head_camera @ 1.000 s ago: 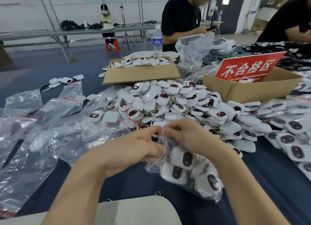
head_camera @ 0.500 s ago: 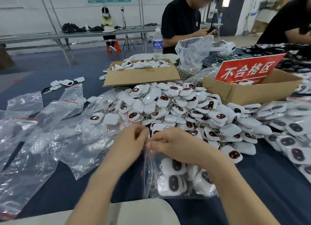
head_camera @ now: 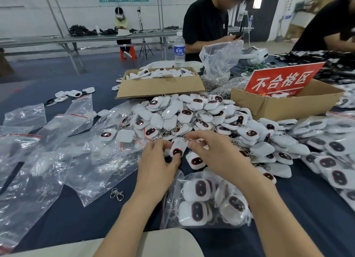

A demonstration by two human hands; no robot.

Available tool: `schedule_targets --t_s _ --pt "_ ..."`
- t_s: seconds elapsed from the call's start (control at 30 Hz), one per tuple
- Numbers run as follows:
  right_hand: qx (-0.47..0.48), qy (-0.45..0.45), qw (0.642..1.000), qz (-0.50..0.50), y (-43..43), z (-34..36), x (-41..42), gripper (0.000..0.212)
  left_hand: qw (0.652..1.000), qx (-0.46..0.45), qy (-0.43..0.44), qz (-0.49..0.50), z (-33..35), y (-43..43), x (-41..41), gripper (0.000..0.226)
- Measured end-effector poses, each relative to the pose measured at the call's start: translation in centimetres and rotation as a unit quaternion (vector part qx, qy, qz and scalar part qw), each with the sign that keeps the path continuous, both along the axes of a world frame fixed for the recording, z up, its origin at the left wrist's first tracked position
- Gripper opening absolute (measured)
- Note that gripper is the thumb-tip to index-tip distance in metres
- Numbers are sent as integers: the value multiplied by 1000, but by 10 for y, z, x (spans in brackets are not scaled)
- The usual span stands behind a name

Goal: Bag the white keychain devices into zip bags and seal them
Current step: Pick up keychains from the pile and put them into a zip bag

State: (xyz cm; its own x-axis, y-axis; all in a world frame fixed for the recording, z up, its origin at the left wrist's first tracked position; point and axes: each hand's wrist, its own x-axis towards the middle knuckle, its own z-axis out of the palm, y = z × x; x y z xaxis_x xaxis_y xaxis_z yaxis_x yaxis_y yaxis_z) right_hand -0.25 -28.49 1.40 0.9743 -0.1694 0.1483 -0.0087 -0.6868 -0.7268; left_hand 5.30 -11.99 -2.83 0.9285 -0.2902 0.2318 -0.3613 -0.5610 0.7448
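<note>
Nearest us, at six o'clock, the filled zip bag (head_camera: 205, 203) lies on the dark table (head_camera: 307, 208) between our forearms. Just past it our left hand (head_camera: 156, 166) pinches one white keychain device (head_camera: 177, 149) between thumb and fingers. Our right hand (head_camera: 217, 154), at two o'clock from that device, bends its fingers over the device's far end; we cannot tell whether they grip. Empty bags (head_camera: 57, 160) spread at nine o'clock. The loose pile of devices (head_camera: 201, 112) heaps towards twelve, with a cardboard box (head_camera: 161, 87) behind.
</note>
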Motion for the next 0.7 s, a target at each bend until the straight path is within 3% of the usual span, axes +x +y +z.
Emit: schedule_targets --t_s 0.17,0.3,0.4,0.47,0.7 --pt "-18 -16 999 22 5 0 2 34 991 -114 -4 -67 15 5 1 16" --pt "96 -53 994 7 8 3 5 12 978 -197 1 -68 34 5 1 31" --pt "206 -62 976 20 9 5 8 10 948 -306 53 -76 40 2 -2 25" --pt "267 -46 961 51 11 6 7 8 940 -321 65 -92 40 2 -3 18" --pt "287 -93 952 44 13 6 10 10 936 -330 69 -99 40 6 -3 17"
